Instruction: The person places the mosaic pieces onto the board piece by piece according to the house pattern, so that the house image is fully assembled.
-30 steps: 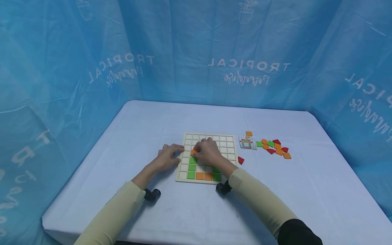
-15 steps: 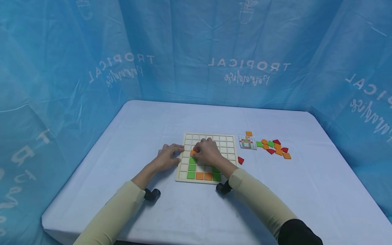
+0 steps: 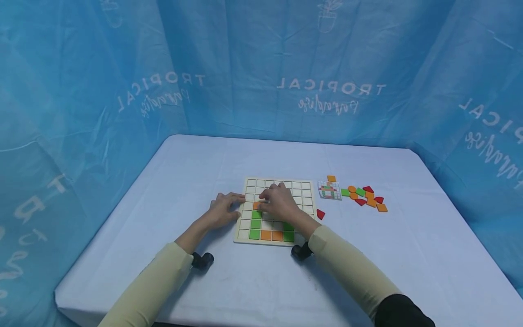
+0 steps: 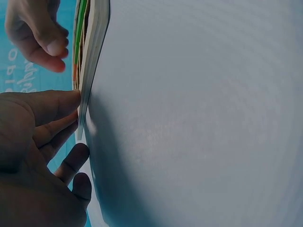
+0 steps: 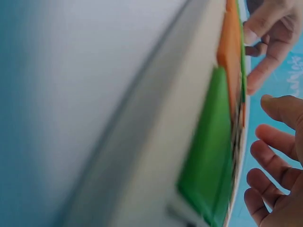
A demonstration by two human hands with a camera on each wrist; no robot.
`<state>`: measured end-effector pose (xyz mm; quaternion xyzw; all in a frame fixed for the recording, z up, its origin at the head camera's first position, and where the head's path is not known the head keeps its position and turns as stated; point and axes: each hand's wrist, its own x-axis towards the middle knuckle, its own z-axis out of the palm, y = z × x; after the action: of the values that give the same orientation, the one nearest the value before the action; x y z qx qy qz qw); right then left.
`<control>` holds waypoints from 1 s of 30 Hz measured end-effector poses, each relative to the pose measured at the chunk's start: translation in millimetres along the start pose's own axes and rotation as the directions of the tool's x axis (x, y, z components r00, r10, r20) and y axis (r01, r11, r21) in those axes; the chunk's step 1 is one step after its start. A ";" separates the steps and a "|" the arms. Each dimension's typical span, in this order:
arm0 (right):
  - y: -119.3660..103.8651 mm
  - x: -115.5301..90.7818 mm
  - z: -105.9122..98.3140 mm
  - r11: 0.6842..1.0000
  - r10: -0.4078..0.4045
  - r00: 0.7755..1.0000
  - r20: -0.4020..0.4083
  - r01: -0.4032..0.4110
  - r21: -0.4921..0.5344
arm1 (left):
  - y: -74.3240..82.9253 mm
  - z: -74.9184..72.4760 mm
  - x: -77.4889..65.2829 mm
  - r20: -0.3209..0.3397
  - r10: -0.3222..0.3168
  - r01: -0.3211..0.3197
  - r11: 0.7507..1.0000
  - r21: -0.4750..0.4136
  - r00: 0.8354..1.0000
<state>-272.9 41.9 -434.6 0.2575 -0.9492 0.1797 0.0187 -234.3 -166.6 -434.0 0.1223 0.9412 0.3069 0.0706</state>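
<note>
A pale wooden grid board (image 3: 306, 192) lies flat on the table. Green squares (image 3: 255, 223) form a column near its left side, topped by one orange square (image 3: 256, 205). More orange squares (image 3: 271, 235) and green ones sit along the front rows. My left hand (image 3: 222, 210) touches the board's left edge with its thumb and fingertips. Just above the board, beside the top orange square, is my right hand (image 3: 279, 203); the right wrist view shows its bent fingers (image 5: 267, 163) apart and holding nothing. That hand hides part of the grid.
To the board's right lies a pattern card (image 3: 329, 190) with an orange square (image 3: 331, 178) behind it. Loose orange, green and red pieces (image 3: 371, 202) spread farther right. A red piece (image 3: 320, 214) lies by the board's right edge. Blue printed curtains surround the white table.
The right hand has let go of the orange square and drawn slightly right and up. The square now lies in the grid above the green column. The left hand stays put.
</note>
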 end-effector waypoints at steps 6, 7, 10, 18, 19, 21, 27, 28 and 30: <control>16.9 -13.8 -19.6 0.994 0.048 0.996 -0.074 -0.040 0.106 | 1.0 0.1 -1.4 -0.013 0.014 -0.014 1.000 -0.019 1.000; 22.2 -17.7 -23.8 0.992 0.054 0.995 -0.089 -0.043 0.122 | 1.3 -0.1 -1.6 -0.016 0.016 -0.017 1.000 -0.023 1.000; 42.5 -32.7 -37.0 0.987 0.083 0.988 -0.133 -0.063 0.146 | 1.7 -0.6 -2.1 -0.019 0.026 -0.026 1.000 -0.018 0.999; 107.4 -81.1 -66.2 0.945 0.281 0.949 -0.147 -0.247 0.213 | 0.6 1.3 -1.0 -0.016 0.013 -0.013 1.000 -0.003 1.000; 115.6 -87.7 -69.8 0.940 0.299 0.943 -0.148 -0.265 0.214 | 0.4 1.4 -1.0 -0.016 0.017 -0.017 1.000 -0.002 1.000; 132.1 -100.9 -75.6 0.932 0.332 0.931 -0.151 -0.299 0.206 | 0.3 1.6 -1.2 -0.015 0.017 -0.018 1.000 -0.005 1.000; 176.8 -136.0 -89.1 0.911 0.398 0.904 -0.157 -0.370 0.181 | 0.6 2.1 -0.9 -0.018 0.010 -0.010 1.000 -0.006 1.000; 183.0 -141.1 -90.7 0.904 0.413 0.898 -0.154 -0.385 0.184 | 0.8 2.1 -0.6 -0.017 0.006 -0.006 1.000 -0.008 1.000; 194.2 -150.2 -93.5 0.892 0.440 0.886 -0.146 -0.412 0.185 | 0.6 2.2 0.2 -0.015 0.001 -0.001 1.000 -0.010 1.000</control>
<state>-244.3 302.9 -430.8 0.0253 -0.9606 0.2727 0.0471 -233.9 -164.9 -435.4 0.1200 0.9401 0.3126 0.0639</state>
